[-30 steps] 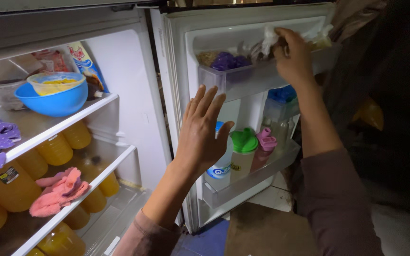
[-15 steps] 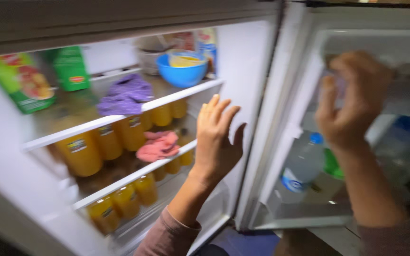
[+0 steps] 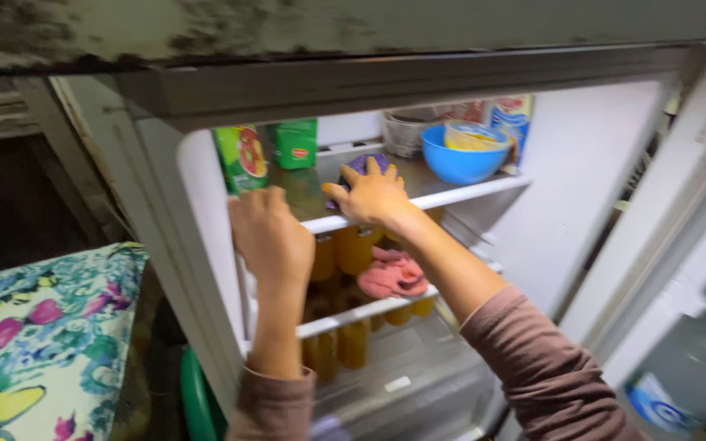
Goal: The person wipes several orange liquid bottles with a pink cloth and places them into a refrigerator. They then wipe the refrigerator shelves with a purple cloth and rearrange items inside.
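Note:
My right hand (image 3: 369,194) reaches into the open fridge and lies over a purple cloth (image 3: 363,163) on the top white shelf (image 3: 451,196), fingers curled on it. My left hand (image 3: 271,237) is curled around the front edge of the fridge's left wall (image 3: 206,245), just below a green juice carton (image 3: 240,157). A pink cloth (image 3: 391,276) lies bunched on the second shelf (image 3: 345,314), under my right forearm.
A second green carton (image 3: 296,143), a clear tub (image 3: 406,131), a blue bowl (image 3: 459,163) holding a yellow-filled container and a tall carton (image 3: 512,118) stand on the top shelf. Orange bottles (image 3: 353,249) fill the lower shelves. The open door (image 3: 680,245) is at right, a floral fabric (image 3: 42,327) at left.
The view swung left toward the fridge interior. My right hand left the door shelf and came onto the purple cloth. My left hand moved to the fridge's left wall edge.

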